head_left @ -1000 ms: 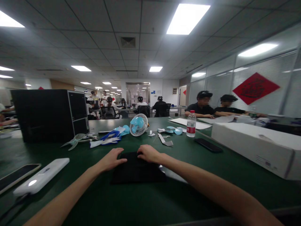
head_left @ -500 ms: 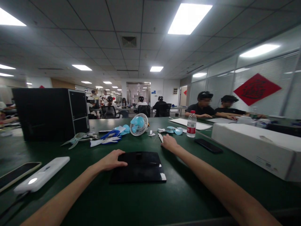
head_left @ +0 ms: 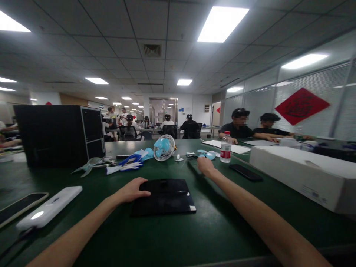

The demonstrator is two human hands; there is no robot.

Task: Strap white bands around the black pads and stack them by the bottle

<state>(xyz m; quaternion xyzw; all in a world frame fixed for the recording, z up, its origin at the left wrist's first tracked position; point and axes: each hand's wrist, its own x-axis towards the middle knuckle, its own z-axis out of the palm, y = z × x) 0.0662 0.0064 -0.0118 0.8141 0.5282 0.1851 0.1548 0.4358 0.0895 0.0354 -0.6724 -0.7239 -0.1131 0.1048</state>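
Note:
A flat black panel (head_left: 165,198) lies on the green tabletop, with a small white patch at its near right corner. My left hand (head_left: 135,190) grips its far left corner, thumb across the top face and fingers along the far edge. My right hand (head_left: 205,167) is closed farther out, just above the table. A thin, dark, blurred shape shows beside its fingers; I cannot make out what it is. Right behind that hand lie light-blue fan blades (head_left: 206,154) and small white scraps (head_left: 178,158). A small fan with a white grille (head_left: 164,148) leans to the left of them.
A black computer case (head_left: 55,135) stands at the left, near blue-white gloves (head_left: 126,165). A white power strip (head_left: 50,208) and a phone (head_left: 20,205) lie nearer. At right are a water bottle (head_left: 226,147), a dark phone (head_left: 246,172) and a long white box (head_left: 303,174). Two people sit beyond.
My right hand has shifted slightly right, and the pale strip seen at its fingers no longer shows as white. My left hand and the black panel have hardly moved.

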